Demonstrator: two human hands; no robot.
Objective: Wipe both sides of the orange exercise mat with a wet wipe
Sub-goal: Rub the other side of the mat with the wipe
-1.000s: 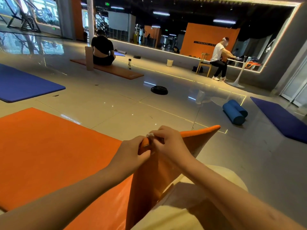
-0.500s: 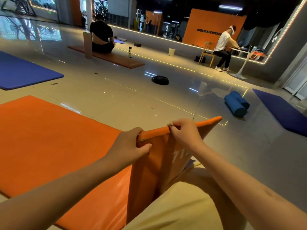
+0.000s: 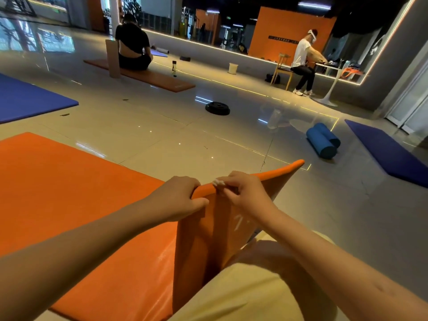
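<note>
Nothing legible — white marks [image 3: 238,222] on the orange mat [image 3: 69,193] are blurred

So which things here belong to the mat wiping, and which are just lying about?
In use: orange mat, wet wipe, left hand, right hand.
Lying about: rolled blue mat, weight plate, bottle, white bucket.

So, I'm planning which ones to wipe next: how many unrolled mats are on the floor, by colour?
Orange mats: 2, the held orange mat and the far orange mat under the seated person
Blue mats: 3, the left blue mat, the right blue mat and the small far blue mat
Total: 5
</note>
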